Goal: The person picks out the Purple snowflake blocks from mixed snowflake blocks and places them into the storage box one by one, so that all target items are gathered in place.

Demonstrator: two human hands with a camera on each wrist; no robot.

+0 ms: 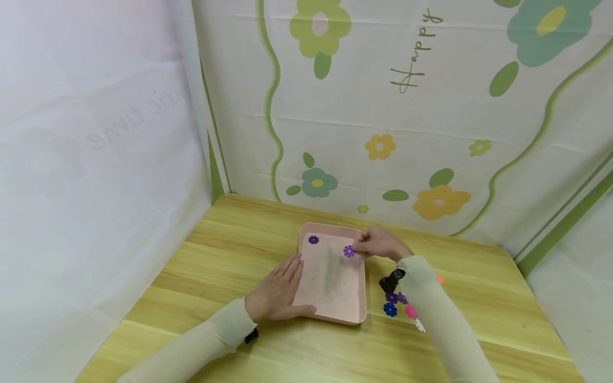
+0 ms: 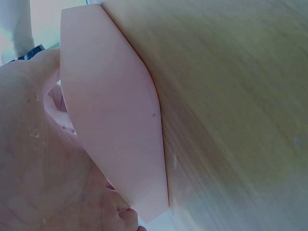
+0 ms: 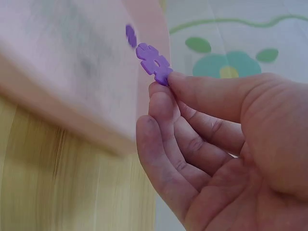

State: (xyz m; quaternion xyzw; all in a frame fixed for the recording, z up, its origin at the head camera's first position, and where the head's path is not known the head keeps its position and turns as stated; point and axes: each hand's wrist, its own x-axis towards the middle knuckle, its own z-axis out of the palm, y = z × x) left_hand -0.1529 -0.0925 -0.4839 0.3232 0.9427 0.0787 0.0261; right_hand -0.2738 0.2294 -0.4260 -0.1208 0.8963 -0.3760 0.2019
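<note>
Two hands worked at the pink tray [image 1: 330, 314], centre frame. The right hand [image 1: 381, 243] pinched a purple flower piece [image 1: 349, 251] by its edge between thumb and forefinger, its flat face tilted over the tray's upper right. The left hand [image 1: 279, 291] lay flat with fingers extended, steadying the tray's left rim on the table [image 1: 230, 250].

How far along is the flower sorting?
Done: one purple flower lies in the pink tray. In hand: the right hand pinches a second purple flower over the tray, while the left hand rests on the tray's edge. Left: a small pile of pieces on the table by the right forearm.
</note>
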